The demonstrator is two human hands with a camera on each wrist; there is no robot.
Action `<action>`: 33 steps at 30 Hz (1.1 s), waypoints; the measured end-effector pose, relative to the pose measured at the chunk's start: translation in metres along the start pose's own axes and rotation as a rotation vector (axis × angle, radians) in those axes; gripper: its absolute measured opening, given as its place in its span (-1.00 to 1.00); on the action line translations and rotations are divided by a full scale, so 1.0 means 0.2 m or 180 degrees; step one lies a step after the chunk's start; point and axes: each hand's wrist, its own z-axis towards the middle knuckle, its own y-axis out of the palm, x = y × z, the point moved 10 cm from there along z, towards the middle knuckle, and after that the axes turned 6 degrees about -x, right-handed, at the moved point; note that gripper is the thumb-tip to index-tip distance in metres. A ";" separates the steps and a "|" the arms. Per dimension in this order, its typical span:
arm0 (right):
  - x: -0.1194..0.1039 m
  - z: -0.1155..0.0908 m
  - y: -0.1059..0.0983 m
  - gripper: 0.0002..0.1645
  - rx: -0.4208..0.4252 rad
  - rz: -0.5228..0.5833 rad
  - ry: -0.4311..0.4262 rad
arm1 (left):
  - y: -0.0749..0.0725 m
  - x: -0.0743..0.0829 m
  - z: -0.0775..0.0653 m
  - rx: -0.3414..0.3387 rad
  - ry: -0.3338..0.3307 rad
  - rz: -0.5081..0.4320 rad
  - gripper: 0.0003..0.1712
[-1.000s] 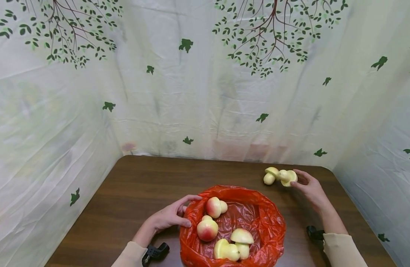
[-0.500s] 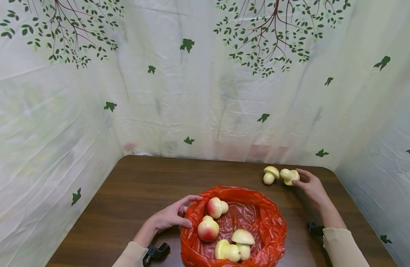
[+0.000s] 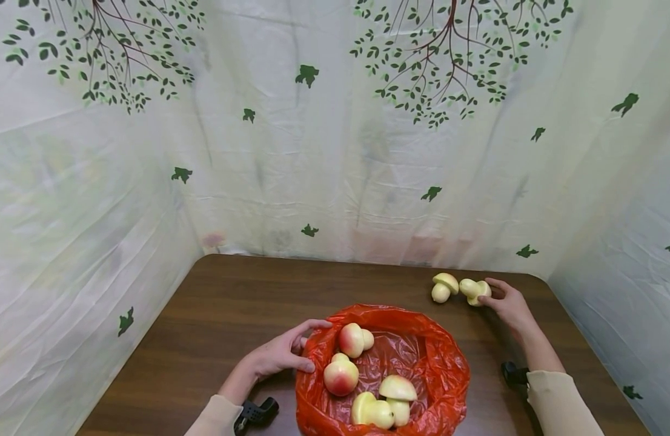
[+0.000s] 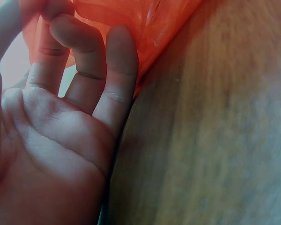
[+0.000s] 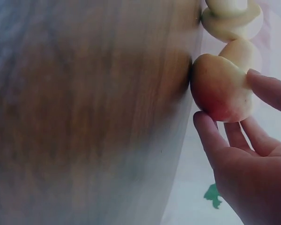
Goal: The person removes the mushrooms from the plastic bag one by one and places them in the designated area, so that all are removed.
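Note:
In the head view a red plastic bag point(image 3: 446, 354), its rim rolled open, stands on the table. My left hand point(image 3: 277, 352) grips the bag's left rim, thumb outside and fingers toward the back; in the left wrist view its curled fingers point(image 4: 122, 61) lie against the red plastic. Several mushroom-shaped pieces, such as one with a pink-blushed cap point(image 3: 341, 378), lie inside. Near the far right corner my right hand point(image 3: 510, 307) pinches another toy mushroom point(image 5: 220, 86) by its cap between thumb and fingers. Just left of it lies one more mushroom point(image 3: 444, 287).
The brown wooden table point(image 3: 248, 290) extends around the bag. White curtains with printed leaves point(image 3: 324, 151) hang behind and on both sides. A black wrist strap point(image 3: 255, 415) is on the left wrist, and a similar one point(image 3: 514, 374) on the right.
The mushroom in my right hand has shifted slightly right, so a small gap now shows between it and its neighbour. My left hand and the bag stay the same.

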 end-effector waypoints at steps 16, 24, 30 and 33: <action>0.00 -0.01 0.02 -0.08 -0.0015 0.0022 0.0017 | 0.01 0.00 0.00 -0.0005 0.0003 -0.0068 -0.10; 0.00 -0.01 0.01 -0.07 -0.0010 -0.0005 0.0007 | 0.01 0.00 0.00 0.0019 -0.0028 -0.0028 -0.10; 0.00 -0.01 0.01 -0.07 -0.0014 -0.0026 0.0001 | 0.01 0.00 0.00 0.0019 -0.0030 -0.0030 -0.10; 0.00 0.00 0.01 -0.07 -0.0020 0.0007 0.0000 | 0.00 0.00 0.00 0.0030 -0.0042 -0.0019 -0.10</action>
